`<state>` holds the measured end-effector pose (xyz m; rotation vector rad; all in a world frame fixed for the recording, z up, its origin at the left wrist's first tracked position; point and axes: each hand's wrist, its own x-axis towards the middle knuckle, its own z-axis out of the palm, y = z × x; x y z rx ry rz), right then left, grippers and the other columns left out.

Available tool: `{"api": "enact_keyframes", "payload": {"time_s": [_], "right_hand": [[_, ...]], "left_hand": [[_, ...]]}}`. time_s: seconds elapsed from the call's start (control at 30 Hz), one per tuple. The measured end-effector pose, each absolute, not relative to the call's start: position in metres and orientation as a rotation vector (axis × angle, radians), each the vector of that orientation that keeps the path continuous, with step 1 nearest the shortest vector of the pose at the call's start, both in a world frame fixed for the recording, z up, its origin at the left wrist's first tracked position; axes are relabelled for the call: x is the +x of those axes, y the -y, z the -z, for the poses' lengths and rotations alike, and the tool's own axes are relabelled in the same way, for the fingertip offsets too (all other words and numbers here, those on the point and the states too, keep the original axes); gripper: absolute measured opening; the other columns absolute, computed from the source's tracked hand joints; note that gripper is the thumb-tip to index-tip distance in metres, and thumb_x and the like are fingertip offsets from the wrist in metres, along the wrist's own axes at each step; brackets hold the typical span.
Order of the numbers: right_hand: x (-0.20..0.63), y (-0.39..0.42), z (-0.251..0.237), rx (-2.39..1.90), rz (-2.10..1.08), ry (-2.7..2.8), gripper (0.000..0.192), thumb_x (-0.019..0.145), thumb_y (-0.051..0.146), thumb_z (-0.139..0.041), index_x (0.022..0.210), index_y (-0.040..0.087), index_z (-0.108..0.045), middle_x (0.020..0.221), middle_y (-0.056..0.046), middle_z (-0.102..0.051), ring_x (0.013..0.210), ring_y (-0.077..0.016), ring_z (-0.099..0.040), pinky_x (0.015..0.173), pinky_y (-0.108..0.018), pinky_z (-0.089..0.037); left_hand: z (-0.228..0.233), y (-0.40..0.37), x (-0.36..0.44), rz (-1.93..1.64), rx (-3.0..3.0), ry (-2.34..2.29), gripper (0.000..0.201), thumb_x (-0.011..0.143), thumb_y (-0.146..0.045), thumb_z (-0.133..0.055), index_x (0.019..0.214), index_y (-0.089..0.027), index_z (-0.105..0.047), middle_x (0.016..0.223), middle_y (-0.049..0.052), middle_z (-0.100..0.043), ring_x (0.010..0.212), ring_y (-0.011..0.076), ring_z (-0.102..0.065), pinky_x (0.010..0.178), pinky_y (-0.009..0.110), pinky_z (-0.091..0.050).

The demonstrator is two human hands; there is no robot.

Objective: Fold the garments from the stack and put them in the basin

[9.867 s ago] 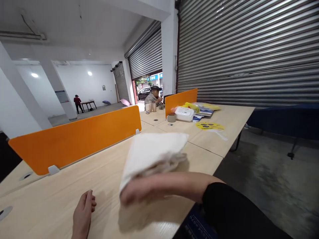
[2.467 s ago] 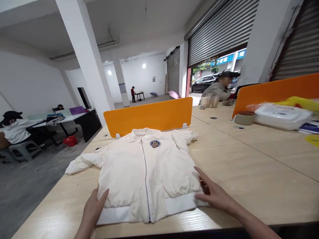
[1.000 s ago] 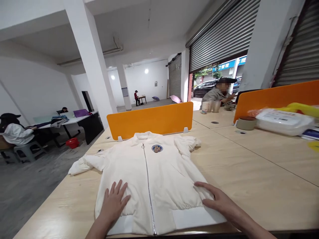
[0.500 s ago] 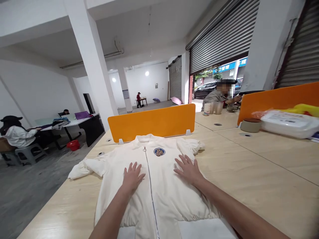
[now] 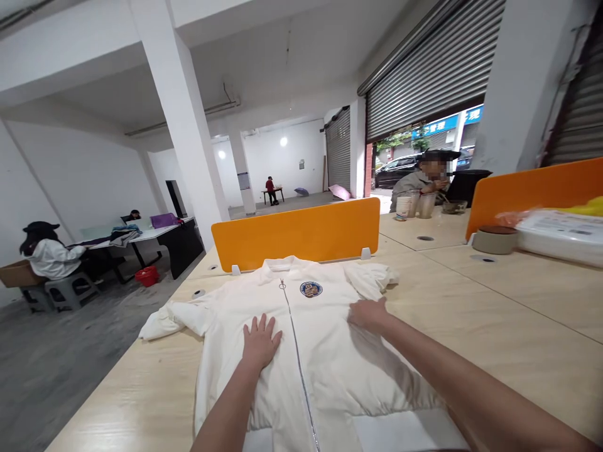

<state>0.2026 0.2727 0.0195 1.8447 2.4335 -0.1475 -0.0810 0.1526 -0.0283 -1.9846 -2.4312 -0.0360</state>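
A white zip-up jacket (image 5: 325,351) lies front side up on the table, its zipper closed and a round blue badge (image 5: 311,289) on the chest. The sleeves are bunched out to both sides. My left hand (image 5: 261,340) rests flat on the chest panel left of the zipper, fingers spread. On the other side, below the right-hand sleeve, my right hand (image 5: 370,314) has its fingers curled into the jacket's edge, where the fabric pulls into folds. Its fingertips are partly hidden.
An orange divider (image 5: 296,233) stands just behind the collar. To the right are a round lidded container (image 5: 494,240), a white plastic-wrapped pack (image 5: 563,233) and some cups (image 5: 426,205). A person (image 5: 419,179) sits across the table there. Other people are at tables farther off.
My right hand has gone from lying flat with spread fingers to curling on the jacket's side, lifting folds there. My left hand stays flat. The view has shifted slightly.
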Motion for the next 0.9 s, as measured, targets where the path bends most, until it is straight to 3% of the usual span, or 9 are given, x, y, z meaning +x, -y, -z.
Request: {"api": "enact_keyframes", "payload": {"time_s": [0.1, 0.17, 0.23, 0.33, 0.53, 0.7, 0.9], "right_hand": [[0.156, -0.262, -0.025, 1.827, 0.212, -2.611, 0.035, 0.089, 0.037, -0.045, 0.115, 0.021, -0.062, 0.121, -0.013, -0.062, 0.11, -0.03, -0.057, 0.09, -0.048, -0.039], [0.127, -0.25, -0.013, 1.789, 0.2, -2.732, 0.036, 0.093, 0.038, -0.037, 0.118, 0.023, -0.059, 0.125, -0.01, -0.059, 0.114, -0.0251, -0.053, 0.087, -0.038, -0.04], [0.107, -0.239, 0.006, 1.806, 0.112, -2.856, 0.035, 0.095, 0.035, -0.035, 0.116, 0.022, -0.059, 0.127, -0.01, -0.057, 0.117, -0.0258, -0.049, 0.09, -0.038, -0.037], [0.098, -0.234, 0.029, 1.837, 0.003, -3.033, 0.03, 0.094, 0.028, -0.037, 0.111, 0.02, -0.061, 0.13, -0.012, -0.055, 0.117, -0.0281, -0.047, 0.093, -0.043, -0.033], [0.115, -0.252, 0.034, 1.821, 0.267, -3.2, 0.03, 0.089, 0.021, -0.038, 0.105, 0.02, -0.064, 0.119, -0.009, -0.062, 0.112, -0.0232, -0.052, 0.092, -0.036, -0.038], [0.121, -0.266, 0.038, 1.852, 0.34, -3.325, 0.037, 0.086, 0.017, -0.037, 0.112, 0.018, -0.063, 0.113, -0.011, -0.064, 0.107, -0.0229, -0.056, 0.091, -0.033, -0.042], [0.118, -0.27, 0.045, 1.807, 0.468, -3.37, 0.031, 0.085, 0.018, -0.035, 0.099, 0.02, -0.063, 0.098, -0.007, -0.066, 0.093, -0.0211, -0.061, 0.081, -0.031, -0.044]], "left_hand": [[0.018, -0.161, -0.077, 0.016, -1.961, 2.466, 0.055, 0.091, -0.045, -0.027, 0.142, -0.027, -0.04, 0.152, 0.006, -0.034, 0.137, 0.0327, -0.029, 0.107, 0.057, -0.025], [0.012, -0.167, -0.071, 0.014, -1.925, 2.519, 0.048, 0.09, -0.04, -0.032, 0.133, -0.026, -0.047, 0.141, 0.008, -0.047, 0.124, 0.0309, -0.043, 0.097, 0.052, -0.037], [0.01, -0.172, -0.062, 0.044, -1.846, 2.555, 0.045, 0.091, -0.038, -0.029, 0.129, -0.024, -0.049, 0.133, 0.01, -0.052, 0.116, 0.0299, -0.047, 0.09, 0.049, -0.04], [0.017, -0.172, -0.053, 0.197, -1.667, 2.506, 0.044, 0.094, -0.037, -0.025, 0.127, -0.021, -0.051, 0.128, 0.012, -0.053, 0.12, 0.0318, -0.044, 0.095, 0.052, -0.034], [0.028, -0.168, -0.062, 0.47, -1.65, 2.395, 0.03, 0.094, -0.03, -0.035, 0.108, -0.016, -0.059, 0.117, 0.01, -0.058, 0.116, 0.0239, -0.048, 0.099, 0.041, -0.032], [0.027, -0.173, -0.067, 0.67, -1.667, 2.292, 0.032, 0.095, -0.021, -0.029, 0.092, -0.016, -0.06, 0.102, 0.009, -0.06, 0.097, 0.0194, -0.055, 0.084, 0.031, -0.04], [0.034, -0.18, -0.07, 0.868, -1.651, 2.31, 0.032, 0.096, -0.018, -0.026, 0.08, -0.02, -0.054, 0.092, 0.006, -0.059, 0.082, 0.0156, -0.057, 0.073, 0.028, -0.04]]}}
